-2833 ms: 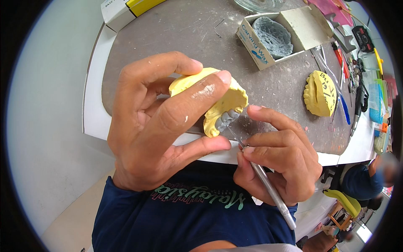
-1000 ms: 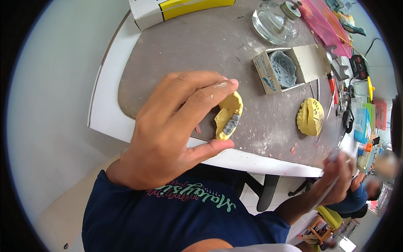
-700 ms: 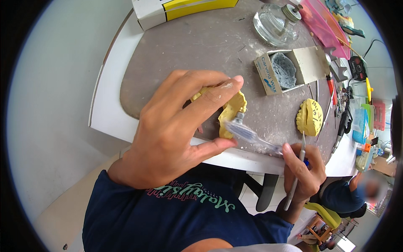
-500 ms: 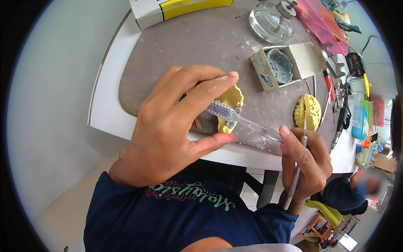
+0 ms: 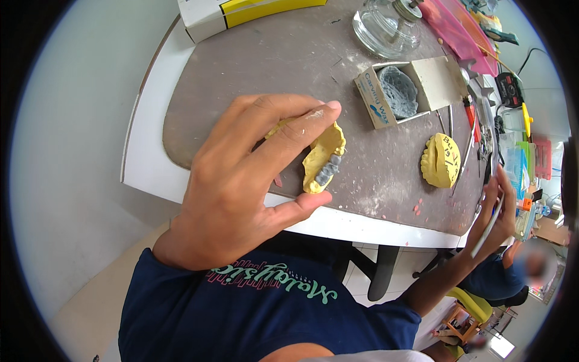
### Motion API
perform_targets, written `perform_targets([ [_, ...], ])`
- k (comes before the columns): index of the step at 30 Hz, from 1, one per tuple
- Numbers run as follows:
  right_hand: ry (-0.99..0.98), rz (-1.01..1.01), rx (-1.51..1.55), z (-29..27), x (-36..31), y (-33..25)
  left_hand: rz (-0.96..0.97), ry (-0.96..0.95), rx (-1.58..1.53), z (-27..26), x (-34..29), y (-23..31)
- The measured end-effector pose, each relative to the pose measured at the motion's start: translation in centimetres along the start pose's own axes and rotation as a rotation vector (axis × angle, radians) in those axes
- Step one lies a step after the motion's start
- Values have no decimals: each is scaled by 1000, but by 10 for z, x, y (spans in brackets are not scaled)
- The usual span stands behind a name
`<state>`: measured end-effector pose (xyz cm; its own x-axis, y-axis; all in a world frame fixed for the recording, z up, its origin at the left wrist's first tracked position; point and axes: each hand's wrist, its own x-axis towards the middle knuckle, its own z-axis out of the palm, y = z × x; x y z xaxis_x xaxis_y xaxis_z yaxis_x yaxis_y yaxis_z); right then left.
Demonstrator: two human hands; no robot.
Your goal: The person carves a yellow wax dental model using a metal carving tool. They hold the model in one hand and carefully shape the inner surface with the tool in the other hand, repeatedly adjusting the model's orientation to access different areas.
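My left hand (image 5: 232, 175) is closed round a yellow plaster dental cast (image 5: 325, 151), gripping it between thumb and fingers and hiding part of it. Several grey wax teeth (image 5: 328, 171) sit along the near right part of its arch. Over at the table's right edge, my right hand (image 5: 497, 220) is closed on a slim metal carving tool (image 5: 487, 232). A clear toothbrush (image 5: 495, 148) points away from the same hand, its far end among the tools there. A second yellow cast (image 5: 441, 160) lies on the brown work surface between my hands.
An opened carton (image 5: 395, 96) with a grey wax block stands beyond the casts. A glass spirit burner (image 5: 387, 30) and a pink tray (image 5: 461, 36) are farther back. A white and yellow box (image 5: 205, 21) lies far left. Tools crowd the right edge; a person (image 5: 494, 274) sits beyond.
My right hand has moved right, taking the toothbrush off the cast and carrying it with the carving tool to the table's right edge. The grey teeth now show. My left hand keeps its hold.
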<state>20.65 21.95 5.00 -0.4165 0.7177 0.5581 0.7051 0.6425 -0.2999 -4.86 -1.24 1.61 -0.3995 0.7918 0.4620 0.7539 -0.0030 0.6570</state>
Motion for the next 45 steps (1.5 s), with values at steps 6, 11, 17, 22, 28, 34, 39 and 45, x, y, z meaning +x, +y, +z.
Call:
perform_targets([
  [6,85,-304,241,-1,-9,-4,65,-4,43,-3,1,2],
  [11,-651,-592,1097,4,-41,-91,368,49,126,-5,-20,25],
  [17,-590,-475,1389,32,-67,-109,428,-21,131,6,-36,30],
  [22,-493,-574,1453,35,-71,-106,409,-99,72,-14,-40,32],
  [28,-150,-254,1454,23,-69,-80,212,70,133,-37,-15,10],
  [34,-239,-353,1210,32,-64,-102,10,-33,182,-9,-10,9],
  [39,-261,-368,1101,36,-64,-118,-27,1,60,-2,-7,10],
  [45,-324,-427,991,43,-66,-117,73,21,50,3,-5,10],
])
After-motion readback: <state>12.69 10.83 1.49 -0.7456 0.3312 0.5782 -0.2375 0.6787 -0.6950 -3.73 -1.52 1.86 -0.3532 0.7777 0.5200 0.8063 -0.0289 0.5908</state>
